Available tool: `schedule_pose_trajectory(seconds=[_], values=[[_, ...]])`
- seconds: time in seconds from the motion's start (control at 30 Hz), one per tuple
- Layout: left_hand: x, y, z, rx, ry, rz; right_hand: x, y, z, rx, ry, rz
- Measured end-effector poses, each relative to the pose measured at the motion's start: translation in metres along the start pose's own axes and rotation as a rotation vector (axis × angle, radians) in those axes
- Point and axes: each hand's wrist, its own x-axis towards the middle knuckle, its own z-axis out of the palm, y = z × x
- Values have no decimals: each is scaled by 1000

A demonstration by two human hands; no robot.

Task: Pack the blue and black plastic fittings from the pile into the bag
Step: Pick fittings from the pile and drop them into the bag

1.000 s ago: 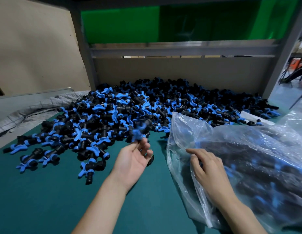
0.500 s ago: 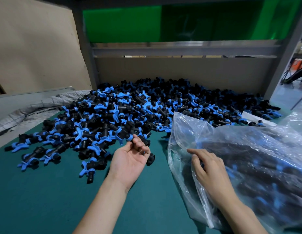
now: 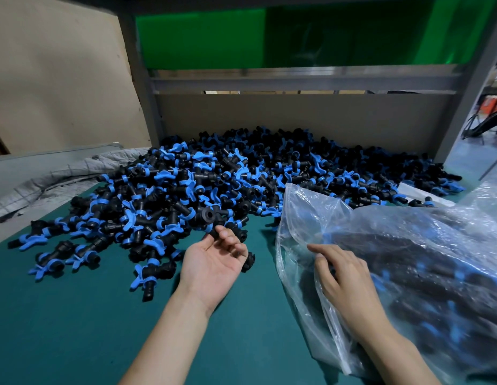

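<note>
we log the left grip (image 3: 214, 262) palm up, thumb and forefinger clamped on the black stub of a tee-shaped fitting (image 3: 208, 216) at the near edge of the pile (image 3: 241, 176) of glossy blue-and-black parts. the right grip (image 3: 344, 282) lies apart, fingers relaxed on the crinkled clear bag (image 3: 425, 234), partly filled. both sit on the matte green desk (image 3: 75, 329).

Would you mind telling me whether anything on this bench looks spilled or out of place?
Nothing looks damaged. A few stray fittings lie on the green mat apart from the pile, at its near-left edge, and one black piece lies alone beside the left hand, which pinches a fitting. A grey cloth lies crumpled at left.
</note>
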Motion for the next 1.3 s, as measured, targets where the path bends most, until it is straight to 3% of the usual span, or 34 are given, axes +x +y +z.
schedule_pose_trajectory(seconds=[0.87,1.13,1.3], values=[[-1,-2,0,10,-32,21,0,-2,0,-8,-7,4],[-4,-14,11,528,-44,186,0,-6,-3,142,100,-31],[-11,-31,12,1022,-71,315,1,-21,-15,365,245,-18]])
